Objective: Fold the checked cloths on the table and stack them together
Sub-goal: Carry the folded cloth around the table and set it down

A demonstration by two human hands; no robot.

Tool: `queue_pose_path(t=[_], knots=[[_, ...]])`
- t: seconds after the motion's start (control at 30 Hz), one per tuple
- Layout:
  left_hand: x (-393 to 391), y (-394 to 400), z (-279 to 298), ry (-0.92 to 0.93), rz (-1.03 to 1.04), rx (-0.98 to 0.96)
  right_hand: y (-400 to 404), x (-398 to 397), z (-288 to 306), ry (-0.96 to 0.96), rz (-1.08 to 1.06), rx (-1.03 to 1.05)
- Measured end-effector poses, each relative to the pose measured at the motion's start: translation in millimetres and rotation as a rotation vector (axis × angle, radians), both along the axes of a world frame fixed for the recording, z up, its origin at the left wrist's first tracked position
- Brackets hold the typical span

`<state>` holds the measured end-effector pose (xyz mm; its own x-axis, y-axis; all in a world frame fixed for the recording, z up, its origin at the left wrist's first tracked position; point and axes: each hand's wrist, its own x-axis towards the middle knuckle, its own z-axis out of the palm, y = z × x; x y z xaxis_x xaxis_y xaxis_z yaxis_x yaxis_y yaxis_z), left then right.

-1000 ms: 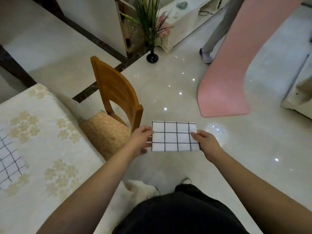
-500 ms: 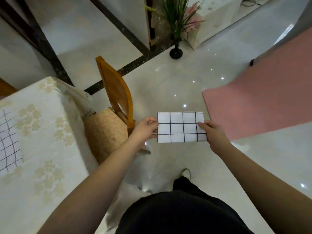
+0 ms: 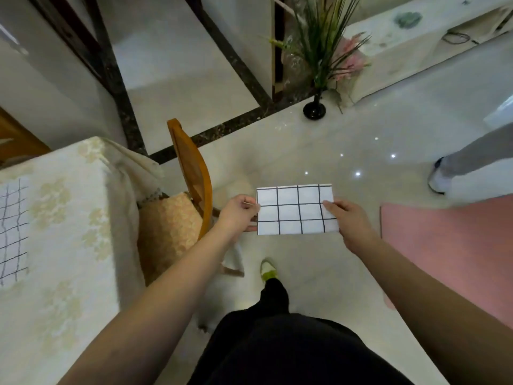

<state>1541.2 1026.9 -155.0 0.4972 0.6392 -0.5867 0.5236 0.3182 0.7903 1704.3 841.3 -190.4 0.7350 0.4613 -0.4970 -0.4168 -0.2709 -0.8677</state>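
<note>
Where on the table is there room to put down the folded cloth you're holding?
Both hands, left hand and right hand, hold the folded checked cloth in the air, off the table. The tablecloth is bare between the other checked cloth at the left edge of view and the side by the chair. The far corner has draped folds.

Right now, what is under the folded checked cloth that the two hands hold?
Only pale floor shows below the folded checked cloth, held in the air by left hand and right hand. Its underside is hidden.
</note>
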Motion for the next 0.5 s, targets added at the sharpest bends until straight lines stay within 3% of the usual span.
queue_pose_path(t=[0.5], knots=[[97.0,143.9,-7.0,-0.080,0.209,-0.083,173.1,127.7,2.1,-0.058,0.206,-0.055]])
